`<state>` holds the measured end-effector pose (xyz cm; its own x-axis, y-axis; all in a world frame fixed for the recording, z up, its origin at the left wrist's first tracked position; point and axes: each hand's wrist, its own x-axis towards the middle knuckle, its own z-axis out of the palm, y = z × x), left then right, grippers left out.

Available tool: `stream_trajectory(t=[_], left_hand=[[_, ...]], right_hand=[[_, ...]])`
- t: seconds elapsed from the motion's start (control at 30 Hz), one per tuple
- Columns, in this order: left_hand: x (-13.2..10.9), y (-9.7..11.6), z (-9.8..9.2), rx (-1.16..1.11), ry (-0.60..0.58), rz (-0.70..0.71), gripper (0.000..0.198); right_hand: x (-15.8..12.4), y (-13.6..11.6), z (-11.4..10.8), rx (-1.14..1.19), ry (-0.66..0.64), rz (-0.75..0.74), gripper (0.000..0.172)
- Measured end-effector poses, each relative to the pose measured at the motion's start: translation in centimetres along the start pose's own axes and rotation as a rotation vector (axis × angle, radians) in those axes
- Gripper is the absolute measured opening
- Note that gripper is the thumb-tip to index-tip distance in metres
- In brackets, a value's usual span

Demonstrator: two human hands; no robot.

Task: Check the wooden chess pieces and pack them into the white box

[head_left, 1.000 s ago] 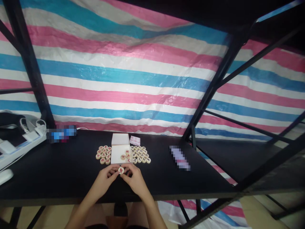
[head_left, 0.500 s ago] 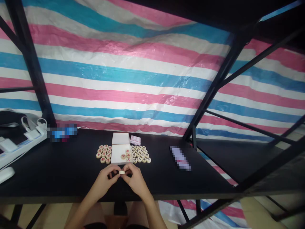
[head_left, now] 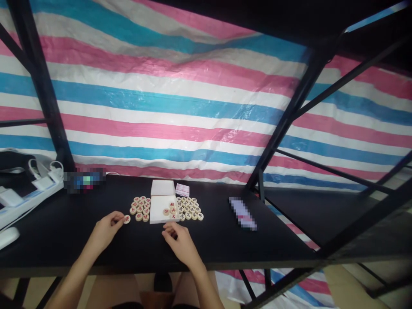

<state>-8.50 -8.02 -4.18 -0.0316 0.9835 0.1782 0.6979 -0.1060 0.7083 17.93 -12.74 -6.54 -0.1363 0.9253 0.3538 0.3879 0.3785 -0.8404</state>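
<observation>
A round xiangqi piece (head_left: 127,219) with a red character is pinched at its edge between the thumb and fingers of my left hand (head_left: 109,227). Just right of it sits a cluster of red-marked pieces (head_left: 139,209) in rough rows. My right hand (head_left: 180,241) hovers near the front edge of the white box (head_left: 157,210), loosely curved, thumb and fingers apart, holding nothing. Several red-marked pieces (head_left: 166,211) lie in the right part of the box. Beyond its right side stands a group of black-marked pieces (head_left: 192,209).
Behind the pieces lies a pink-and-white paper (head_left: 182,190). A blurred purple object (head_left: 243,213) is on the black table (head_left: 225,244) to the right. At the left are a white power strip (head_left: 32,199) with plugs and a blurred dark object (head_left: 85,180). Black frame posts and a striped sheet stand behind.
Both hands were together at a piece in front of the box. My left hand has carried the piece left, beside the red cluster, turning its face up. My right hand has let go.
</observation>
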Motion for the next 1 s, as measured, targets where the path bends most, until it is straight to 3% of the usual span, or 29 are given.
stream_trajectory(t=[0.33, 0.5, 0.77, 0.9, 1.0], left_hand=[[0.9, 1.7, 0.3, 0.278, -0.123, 0.048, 0.022], [1.4, 1.5, 0.1, 0.329, -0.092, 0.039, 0.023], [4.2, 1.4, 0.1, 0.253, -0.013, 0.09, 0.035], [2.4, 2.9, 1.2, 0.277, 0.014, 0.157, 0.031], [-0.3, 4.5, 3.2, 0.209, -0.072, 0.258, 0.025]], right_hand=[[0.0, -0.2, 0.0, -0.021, -0.001, 0.002, 0.013], [0.1, 0.0, 0.0, -0.024, 0.006, -0.001, 0.013], [0.1, -0.1, 0.0, -0.029, 0.002, -0.012, 0.014], [0.1, 0.0, 0.0, -0.039, 0.006, -0.008, 0.014], [0.2, 0.1, 0.0, -0.116, 0.067, -0.023, 0.015]])
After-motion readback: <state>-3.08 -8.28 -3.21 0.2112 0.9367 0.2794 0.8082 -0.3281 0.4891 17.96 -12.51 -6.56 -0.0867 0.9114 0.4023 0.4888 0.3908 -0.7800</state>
